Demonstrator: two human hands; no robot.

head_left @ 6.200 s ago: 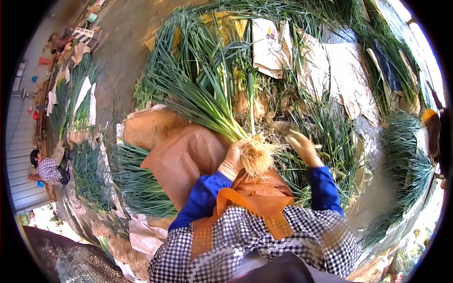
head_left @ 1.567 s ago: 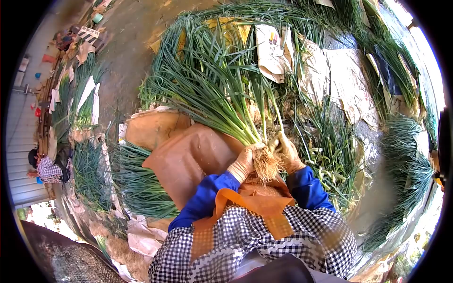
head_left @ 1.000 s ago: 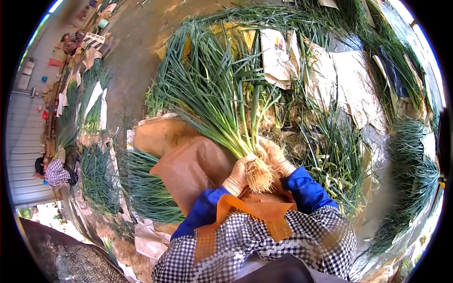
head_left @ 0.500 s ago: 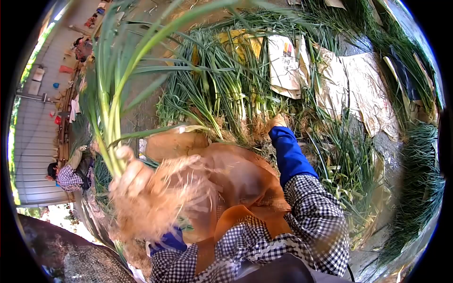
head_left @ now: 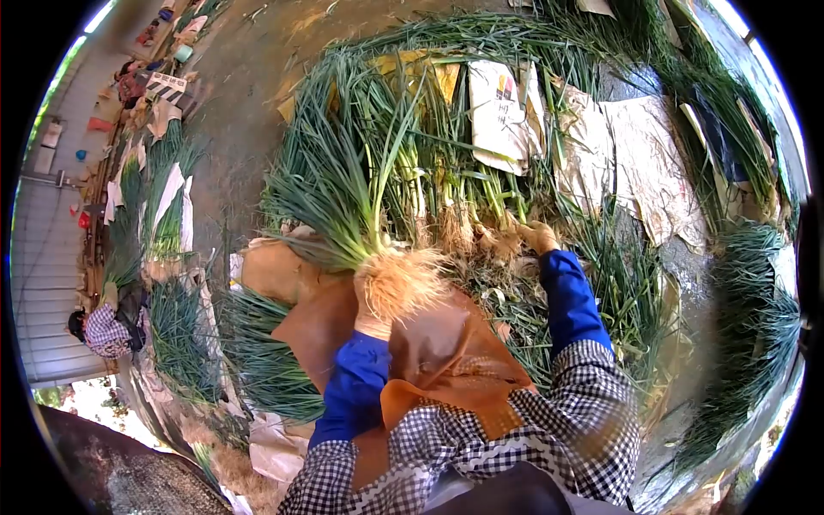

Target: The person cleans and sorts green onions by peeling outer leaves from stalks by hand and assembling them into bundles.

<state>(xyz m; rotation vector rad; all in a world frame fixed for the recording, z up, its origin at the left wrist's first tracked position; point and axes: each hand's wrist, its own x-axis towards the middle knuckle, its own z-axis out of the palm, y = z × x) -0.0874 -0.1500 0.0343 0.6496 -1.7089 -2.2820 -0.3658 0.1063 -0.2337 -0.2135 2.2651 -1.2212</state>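
Note:
A bunch of green onions is clasped in my left hand, its pale, stringy roots spilling over the fingers above my lap. The leaves of this bunch fan out up and to the left. My right hand reaches forward to the root end of a pile of green onions, its fingers closed round a stalk near the roots. The exact number of stalks in that hand cannot be made out. A brown apron covers my lap.
A white printed sack and a yellow one lie over the pile. Flattened sacking is to the right, with more green onions beyond. Bundles lie left of my lap. Another person works at far left.
My left hand has swung the bunch from the raised left side down over my lap. My right hand has shifted slightly right along the roots. The view has turned a little.

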